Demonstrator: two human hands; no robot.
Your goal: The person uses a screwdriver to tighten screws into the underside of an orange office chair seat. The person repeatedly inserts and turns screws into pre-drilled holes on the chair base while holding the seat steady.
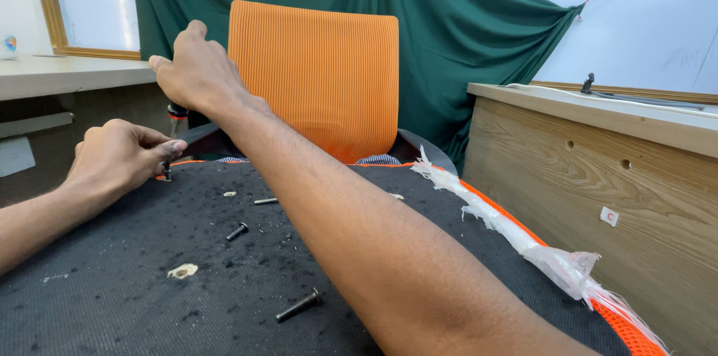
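Left hand (120,155): I see it curled in a clenched grip, fingertips pinched on a small dark part (166,171) at the far left edge of the black seat underside (112,281); what the part is I cannot tell. Loose bolts lie on the black fabric: one short (237,231), one long (298,304). Right hand (196,72): forearm stretched diagonally forward, fingers bent over a dark piece beside the orange chair backrest (318,79); what it grasps I cannot tell. Torn plastic wrap (516,232) trails along the right edge.

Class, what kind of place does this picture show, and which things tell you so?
Probably an office or workroom: a wooden desk, an orange chair back, and loose bolts lying on black fabric.
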